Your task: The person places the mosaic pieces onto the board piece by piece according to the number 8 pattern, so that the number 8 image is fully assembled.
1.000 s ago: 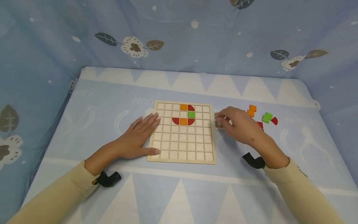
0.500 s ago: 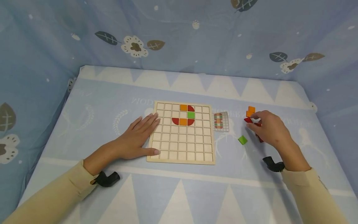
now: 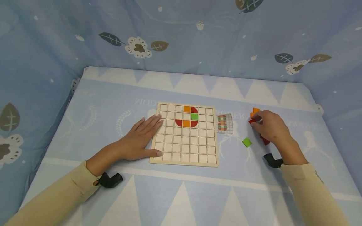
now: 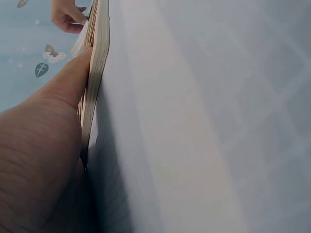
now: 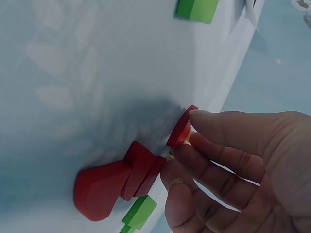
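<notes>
My left hand (image 3: 135, 141) rests flat on the left side of a wooden grid board (image 3: 185, 159), fingers straight, thumb on the lower left corner. Set in the board's upper cells are red rounded pieces (image 3: 178, 122), orange squares (image 3: 187, 109) and a green square (image 3: 194, 116). To the right of the board, my right hand (image 3: 272, 128) pinches a red quarter-round piece (image 5: 181, 127) between thumb and fingers, low over the table. Several other red pieces (image 5: 102, 189) lie beside these fingers in the right wrist view, partly hidden by the hand in the head view.
A clear card (image 3: 229, 128) with a printed coloured pattern lies against the board's right edge. One green piece (image 3: 247, 142) lies apart between card and right hand. Orange pieces (image 3: 255, 110) sit just beyond that hand. A patterned cloth wall (image 3: 181, 37) rises behind the table.
My right hand has moved right, from over the card to the loose pieces, and pinches a red one. The card and a green piece are uncovered. My left hand stays put.
</notes>
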{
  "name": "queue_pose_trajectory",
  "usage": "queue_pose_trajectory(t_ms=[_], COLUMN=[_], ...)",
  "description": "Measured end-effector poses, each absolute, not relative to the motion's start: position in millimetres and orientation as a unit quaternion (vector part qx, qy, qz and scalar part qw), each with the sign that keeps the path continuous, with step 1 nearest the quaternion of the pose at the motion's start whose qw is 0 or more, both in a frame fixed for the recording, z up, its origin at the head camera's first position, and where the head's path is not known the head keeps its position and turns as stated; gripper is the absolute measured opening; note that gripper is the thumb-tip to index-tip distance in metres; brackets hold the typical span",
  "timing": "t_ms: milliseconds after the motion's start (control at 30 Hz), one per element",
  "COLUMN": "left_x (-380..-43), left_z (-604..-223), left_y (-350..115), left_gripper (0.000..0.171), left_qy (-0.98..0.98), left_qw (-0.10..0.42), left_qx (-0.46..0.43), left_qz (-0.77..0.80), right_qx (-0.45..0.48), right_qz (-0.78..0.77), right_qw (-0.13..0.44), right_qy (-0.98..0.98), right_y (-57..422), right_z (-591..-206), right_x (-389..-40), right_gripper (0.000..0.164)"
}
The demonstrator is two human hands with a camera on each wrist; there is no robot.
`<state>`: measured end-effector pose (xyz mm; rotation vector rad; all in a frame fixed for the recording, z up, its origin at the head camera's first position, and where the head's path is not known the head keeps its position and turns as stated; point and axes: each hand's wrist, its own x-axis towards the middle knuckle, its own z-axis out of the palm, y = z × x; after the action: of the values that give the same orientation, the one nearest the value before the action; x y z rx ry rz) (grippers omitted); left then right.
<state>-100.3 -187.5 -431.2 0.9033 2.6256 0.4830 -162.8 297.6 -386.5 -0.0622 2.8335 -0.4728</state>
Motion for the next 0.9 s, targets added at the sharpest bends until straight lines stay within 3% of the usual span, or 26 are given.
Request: queue_pose_trajectory(t_ms=[567, 900], left_x=[-99.7, -100.1], left_z=[-430.7, -430.0], left_y=[-186.9, -185.1], left_gripper=[0.114, 0.114], left_qy=[0.922, 0.922], left_qw=[0.166, 0.166], left_qx=[0.31, 0.311], left_qz=[0.164, 0.163], right_qx=[-0.043, -0.053], right_qz=[-0.167, -0.167], right_qw=[0.122, 0.124], right_qy=[0.977, 0.977], right_y=[301.5, 303.2], right_z=[-392.6, -394.8], right_x=[-168.1, -165.7], right_gripper=[0.039, 0.031])
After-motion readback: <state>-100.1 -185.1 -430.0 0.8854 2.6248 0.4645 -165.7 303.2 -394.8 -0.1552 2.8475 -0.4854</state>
